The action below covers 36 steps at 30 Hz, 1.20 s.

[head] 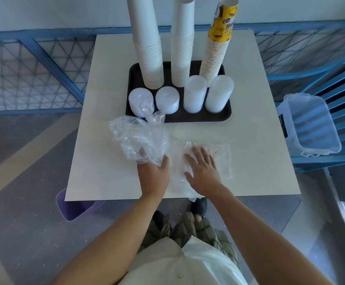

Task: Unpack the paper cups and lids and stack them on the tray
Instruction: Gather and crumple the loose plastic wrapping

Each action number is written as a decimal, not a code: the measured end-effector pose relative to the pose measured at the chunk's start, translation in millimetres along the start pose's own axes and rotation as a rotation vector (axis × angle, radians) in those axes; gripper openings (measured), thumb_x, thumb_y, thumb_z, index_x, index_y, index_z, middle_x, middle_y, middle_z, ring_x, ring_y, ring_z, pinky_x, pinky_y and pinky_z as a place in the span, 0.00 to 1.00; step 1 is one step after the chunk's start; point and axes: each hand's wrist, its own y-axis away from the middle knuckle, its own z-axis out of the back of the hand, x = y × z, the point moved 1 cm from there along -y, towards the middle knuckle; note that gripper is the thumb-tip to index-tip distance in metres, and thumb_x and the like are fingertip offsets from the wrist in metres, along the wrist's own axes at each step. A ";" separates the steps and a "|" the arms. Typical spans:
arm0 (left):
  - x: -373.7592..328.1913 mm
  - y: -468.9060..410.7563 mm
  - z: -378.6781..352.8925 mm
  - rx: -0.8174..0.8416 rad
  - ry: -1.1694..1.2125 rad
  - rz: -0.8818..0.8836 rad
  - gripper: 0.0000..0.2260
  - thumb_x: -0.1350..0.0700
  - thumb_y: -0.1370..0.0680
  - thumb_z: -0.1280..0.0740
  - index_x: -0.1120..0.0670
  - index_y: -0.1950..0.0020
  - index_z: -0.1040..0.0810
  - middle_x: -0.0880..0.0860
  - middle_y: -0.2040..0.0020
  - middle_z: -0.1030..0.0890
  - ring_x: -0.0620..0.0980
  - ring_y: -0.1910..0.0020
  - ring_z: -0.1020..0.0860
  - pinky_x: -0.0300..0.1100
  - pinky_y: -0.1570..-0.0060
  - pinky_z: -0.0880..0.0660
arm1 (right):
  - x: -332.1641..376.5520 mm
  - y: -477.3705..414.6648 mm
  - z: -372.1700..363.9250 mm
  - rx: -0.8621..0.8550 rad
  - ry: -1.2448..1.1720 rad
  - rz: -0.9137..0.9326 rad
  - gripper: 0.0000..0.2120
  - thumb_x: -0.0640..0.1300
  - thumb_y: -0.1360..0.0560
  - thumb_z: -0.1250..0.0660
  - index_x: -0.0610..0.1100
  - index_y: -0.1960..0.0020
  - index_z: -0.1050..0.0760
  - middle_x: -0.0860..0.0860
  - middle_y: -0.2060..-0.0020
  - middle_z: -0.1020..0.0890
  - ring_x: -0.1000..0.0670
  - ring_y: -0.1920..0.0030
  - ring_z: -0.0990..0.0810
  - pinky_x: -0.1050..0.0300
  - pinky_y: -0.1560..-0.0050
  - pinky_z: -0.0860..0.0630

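wrap [138,138] in left hand [153,171], lids [194,93] beyond

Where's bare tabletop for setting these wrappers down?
Bare: the cream table right of the dark brown tray and of the flat clear plastic wrapper under the right hand; also left of the tray. Crowded: the fully stacked tray, and the near middle, where the left hand grips a crumpled clear bag.

A single head-worn camera is looking forward and steeply down, past the person's own chest and forearms, onto the table [249,161]. It is sitting close above the table's near edge, with the tray [228,115] at mid-frame. The wide lens is bending the blue railing [44,38], and the upper edge is apparently cropping the leftmost cup stack [151,58].
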 end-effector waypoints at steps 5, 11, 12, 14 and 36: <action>1.1 0.6 0.6 0.058 -0.244 -0.229 0.36 0.48 0.25 0.24 0.59 0.23 0.34 0.53 0.49 0.22 0.53 0.54 0.23 0.47 0.52 0.18 | 4.2 -13.6 8.2 0.012 -0.104 0.135 0.27 0.46 0.19 0.33 0.48 0.21 0.34 0.46 0.17 0.44 0.39 0.17 0.49 0.36 0.19 0.46; 0.1 1.6 -5.9 0.118 -0.443 -0.457 0.37 0.59 0.32 0.20 0.58 0.27 0.34 0.60 0.47 0.27 0.60 0.51 0.26 0.55 0.56 0.19 | -6.1 -9.8 45.6 -0.481 -0.487 -0.190 0.27 0.25 0.27 0.41 0.39 0.31 0.25 0.43 0.26 0.29 0.42 0.26 0.29 0.52 0.26 0.31; -0.8 1.5 -7.2 0.149 -0.469 -0.490 0.40 0.59 0.32 0.19 0.55 0.26 0.36 0.60 0.46 0.27 0.60 0.50 0.26 0.53 0.54 0.20 | -10.9 -5.1 51.0 -0.559 -0.536 -0.289 0.27 0.25 0.27 0.43 0.39 0.31 0.26 0.43 0.27 0.29 0.42 0.27 0.28 0.50 0.26 0.31; -3.4 0.6 -10.0 0.211 -0.549 -0.545 0.41 0.55 0.30 0.19 0.51 0.22 0.38 0.60 0.44 0.26 0.59 0.49 0.26 0.52 0.52 0.21 | -19.4 6.0 60.8 -0.670 -0.646 -0.480 0.26 0.26 0.25 0.44 0.39 0.29 0.27 0.44 0.26 0.29 0.44 0.26 0.30 0.44 0.25 0.31; 11.2 -13.0 -10.8 0.531 -0.458 -0.629 0.23 0.43 0.15 0.38 0.51 0.22 0.30 0.53 0.30 0.23 0.52 0.32 0.26 0.53 0.33 0.24 | -11.2 4.2 12.5 0.075 0.081 -0.107 0.29 0.59 0.14 0.49 0.57 0.15 0.53 0.53 0.16 0.60 0.45 0.17 0.64 0.37 0.18 0.59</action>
